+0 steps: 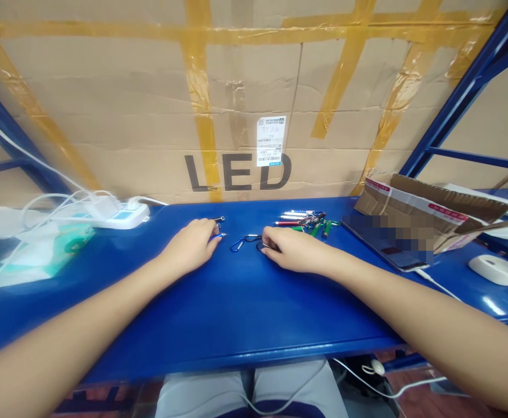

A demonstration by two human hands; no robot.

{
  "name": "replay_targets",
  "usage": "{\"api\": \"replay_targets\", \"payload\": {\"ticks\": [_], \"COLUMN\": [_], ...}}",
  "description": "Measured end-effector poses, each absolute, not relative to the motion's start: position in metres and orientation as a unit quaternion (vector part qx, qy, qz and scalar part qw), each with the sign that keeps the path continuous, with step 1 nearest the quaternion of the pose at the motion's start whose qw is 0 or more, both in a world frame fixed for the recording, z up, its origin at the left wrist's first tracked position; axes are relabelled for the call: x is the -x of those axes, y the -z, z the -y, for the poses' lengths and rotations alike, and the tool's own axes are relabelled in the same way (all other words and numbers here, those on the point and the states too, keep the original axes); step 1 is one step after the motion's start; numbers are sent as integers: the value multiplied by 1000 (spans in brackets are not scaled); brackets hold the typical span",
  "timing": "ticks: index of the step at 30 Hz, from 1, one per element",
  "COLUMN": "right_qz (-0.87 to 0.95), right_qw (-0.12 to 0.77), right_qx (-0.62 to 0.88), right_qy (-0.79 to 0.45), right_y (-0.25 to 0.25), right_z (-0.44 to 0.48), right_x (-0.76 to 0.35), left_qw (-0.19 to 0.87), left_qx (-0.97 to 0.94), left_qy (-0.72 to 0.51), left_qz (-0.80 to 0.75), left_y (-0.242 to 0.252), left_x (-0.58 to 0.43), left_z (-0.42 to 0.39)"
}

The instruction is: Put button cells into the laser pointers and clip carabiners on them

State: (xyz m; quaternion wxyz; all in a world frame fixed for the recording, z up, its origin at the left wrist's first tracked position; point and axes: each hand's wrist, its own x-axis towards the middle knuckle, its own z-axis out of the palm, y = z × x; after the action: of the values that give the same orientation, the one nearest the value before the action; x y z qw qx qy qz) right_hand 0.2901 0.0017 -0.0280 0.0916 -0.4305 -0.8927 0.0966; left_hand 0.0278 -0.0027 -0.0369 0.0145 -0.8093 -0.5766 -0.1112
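My left hand (193,245) is closed, palm down, on the blue table. From its fingertips sticks out a slim blue metallic piece (221,235), mostly hidden by the fingers. Just beyond them lies a small metal clasp (219,219). My right hand (292,248) pinches a black carabiner (260,246) at the tabletop. Between the hands rests a blue carabiner (237,245), and a second black carabiner (252,238) lies close to my right fingertips. Behind the right hand is a pile of slim red, green and silver tubes (308,219) with clips.
A phone (384,247) with a cable leans by an open cardboard box (414,203) on the right, near a white mouse (499,270). At left are a power strip (125,217), cables and a green-white plastic packet (49,249). A large cardboard sheet (149,116) stands behind the table (236,313).
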Motion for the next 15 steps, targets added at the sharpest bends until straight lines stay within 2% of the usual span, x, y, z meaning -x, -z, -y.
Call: {"api": "replay_targets", "payload": {"ticks": [5, 10, 15], "right_qz": [891, 940, 967], "right_qw": [97, 128, 108], "right_qx": [434, 312, 226], "right_qy": [-95, -58, -40], "right_y": [29, 32, 32], "right_z": [-3, 0, 3], "right_x": [-291, -292, -289], "left_qw": [-58, -125, -160], "left_qx": [803, 788, 785], "left_qy": [171, 223, 254], "left_qz": [567, 560, 542], "left_y": [38, 39, 39], "left_x": [-36, -45, -48], "left_z": [5, 10, 13]}}
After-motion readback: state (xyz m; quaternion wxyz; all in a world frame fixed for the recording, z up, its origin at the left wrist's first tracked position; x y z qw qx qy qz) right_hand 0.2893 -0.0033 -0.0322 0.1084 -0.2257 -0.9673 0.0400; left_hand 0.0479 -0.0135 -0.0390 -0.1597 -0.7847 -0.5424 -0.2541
